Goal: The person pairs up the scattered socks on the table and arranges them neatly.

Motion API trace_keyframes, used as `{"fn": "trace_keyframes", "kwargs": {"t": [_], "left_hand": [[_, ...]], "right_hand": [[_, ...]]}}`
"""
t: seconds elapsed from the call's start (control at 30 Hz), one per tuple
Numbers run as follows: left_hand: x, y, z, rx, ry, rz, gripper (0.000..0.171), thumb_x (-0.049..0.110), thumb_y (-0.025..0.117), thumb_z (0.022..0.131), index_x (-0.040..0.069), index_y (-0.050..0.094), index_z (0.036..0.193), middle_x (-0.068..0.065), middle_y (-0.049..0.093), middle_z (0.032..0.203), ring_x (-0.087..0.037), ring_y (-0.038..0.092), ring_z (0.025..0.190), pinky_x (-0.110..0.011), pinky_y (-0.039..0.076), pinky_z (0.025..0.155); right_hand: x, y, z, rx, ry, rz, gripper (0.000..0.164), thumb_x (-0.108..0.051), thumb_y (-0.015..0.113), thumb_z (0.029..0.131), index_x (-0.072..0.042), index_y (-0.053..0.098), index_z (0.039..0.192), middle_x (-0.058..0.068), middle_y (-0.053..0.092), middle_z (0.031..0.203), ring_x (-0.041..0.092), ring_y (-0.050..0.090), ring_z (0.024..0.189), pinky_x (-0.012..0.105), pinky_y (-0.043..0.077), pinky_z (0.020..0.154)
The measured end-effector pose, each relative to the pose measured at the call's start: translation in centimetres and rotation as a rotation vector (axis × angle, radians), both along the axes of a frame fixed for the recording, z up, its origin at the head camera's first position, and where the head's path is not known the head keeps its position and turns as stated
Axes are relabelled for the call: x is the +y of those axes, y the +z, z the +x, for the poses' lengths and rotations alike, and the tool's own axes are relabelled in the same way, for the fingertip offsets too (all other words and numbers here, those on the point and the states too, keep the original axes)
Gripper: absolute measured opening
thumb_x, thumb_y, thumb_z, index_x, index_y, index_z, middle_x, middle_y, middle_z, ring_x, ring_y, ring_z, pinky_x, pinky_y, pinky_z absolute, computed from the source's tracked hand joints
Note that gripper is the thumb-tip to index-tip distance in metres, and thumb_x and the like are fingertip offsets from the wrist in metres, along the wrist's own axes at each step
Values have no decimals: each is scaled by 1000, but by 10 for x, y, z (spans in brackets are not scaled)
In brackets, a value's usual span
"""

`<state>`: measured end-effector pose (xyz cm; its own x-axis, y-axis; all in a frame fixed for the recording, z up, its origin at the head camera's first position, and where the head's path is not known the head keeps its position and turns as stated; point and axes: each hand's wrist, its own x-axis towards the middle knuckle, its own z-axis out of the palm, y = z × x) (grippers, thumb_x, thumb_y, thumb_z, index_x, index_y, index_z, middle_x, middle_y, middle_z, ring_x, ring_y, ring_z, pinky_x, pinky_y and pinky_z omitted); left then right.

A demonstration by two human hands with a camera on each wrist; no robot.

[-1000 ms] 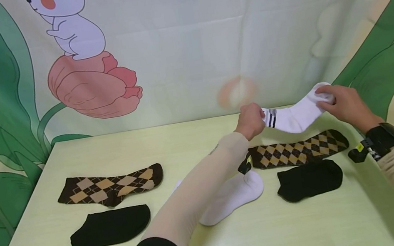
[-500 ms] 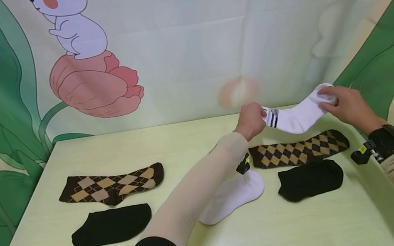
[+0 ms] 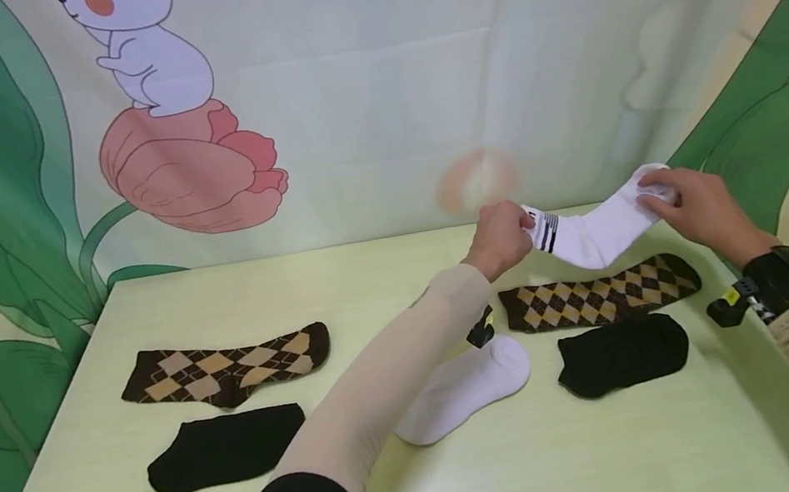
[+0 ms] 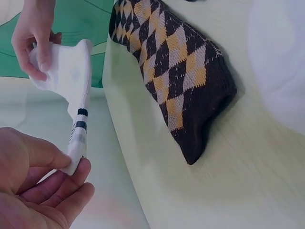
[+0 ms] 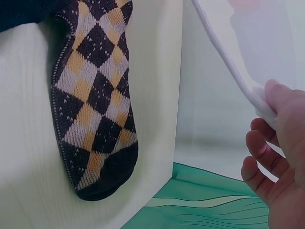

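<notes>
1. I am working two hands: the left hand is pinching the cuff of one striped white sock between thumb and fingers, while the right hand is pinching its other end.
2. The striped white sock is sagging in the air between them, over the far right part of the desk.
3. I am counting one second white sock lying near the middle, partly hiding behind the left beige sleeve.
4. Two argyle socks are lying flat, a left argyle sock and a right argyle sock.
5. Two black socks are lying on their near sides, a left black sock and a right black sock.
6. Beyond the far edge, one printed cloth is hanging, showing one rabbit sitting on a pink flower.
</notes>
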<state>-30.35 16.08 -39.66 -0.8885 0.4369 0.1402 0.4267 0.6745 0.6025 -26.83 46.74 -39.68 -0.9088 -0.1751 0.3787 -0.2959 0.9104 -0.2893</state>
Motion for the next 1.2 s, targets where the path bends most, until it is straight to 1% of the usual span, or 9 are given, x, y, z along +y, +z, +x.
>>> {"fn": "trace_keyframes", "kwargs": {"t": [0.03,0.13,0.23,0.3,0.37,0.6,0.77,0.9,1.2], "left_hand": [[-1,0,0,9,-3,2,31,-5,61,89,5,80,111,-5,76,112,-13,65,95,-19,46,69],[-3,1,2,26,-15,6,30,-3,60,92,7,80,113,-4,76,115,-13,67,101,-17,46,74],[-6,2,5,33,-24,20,29,-1,59,95,7,80,114,-4,76,115,-13,67,99,-17,45,72],[-7,2,6,37,-29,25,27,1,60,96,7,80,114,-4,76,114,-12,67,98,-16,44,70],[-8,2,7,41,-38,30,26,2,61,96,7,80,114,-5,77,112,-12,67,97,-16,45,68],[-17,6,10,81,-92,29,25,1,62,96,7,81,110,-5,77,107,-14,68,97,-16,48,73],[-24,9,12,61,-106,29,25,1,62,97,5,79,115,-7,76,113,-16,68,106,-16,50,78],[-30,12,13,45,-106,38,25,2,62,98,5,78,116,-8,76,115,-17,68,107,-16,52,77],[-38,14,15,56,-113,54,24,2,64,97,5,79,115,-8,76,113,-14,68,100,-14,48,71]], "right_hand": [[0,0,1,5,-4,-2,28,-17,65,102,3,68,122,33,66,117,38,61,81,48,43,65],[-2,2,4,25,-2,-15,26,-14,62,103,3,70,121,31,68,111,33,55,69,43,39,59],[-5,5,7,57,4,-13,24,-12,62,101,2,71,119,24,69,93,26,45,59,37,33,55],[-6,6,9,74,7,-4,23,-11,63,101,1,72,118,17,64,79,23,41,57,36,31,54],[-8,8,10,86,9,7,22,-11,64,100,0,73,117,11,58,70,21,41,57,35,31,54],[-10,12,13,106,20,10,20,-10,67,98,1,74,114,8,56,67,21,42,57,33,31,54],[-12,12,16,87,13,12,22,-12,67,99,0,74,115,8,53,66,21,41,57,33,31,53],[-13,11,15,87,18,19,22,-13,66,100,0,74,116,7,53,66,21,41,57,34,30,54],[-15,9,15,119,36,13,22,-12,69,98,-1,75,115,5,54,63,17,39,53,32,30,52]]}}
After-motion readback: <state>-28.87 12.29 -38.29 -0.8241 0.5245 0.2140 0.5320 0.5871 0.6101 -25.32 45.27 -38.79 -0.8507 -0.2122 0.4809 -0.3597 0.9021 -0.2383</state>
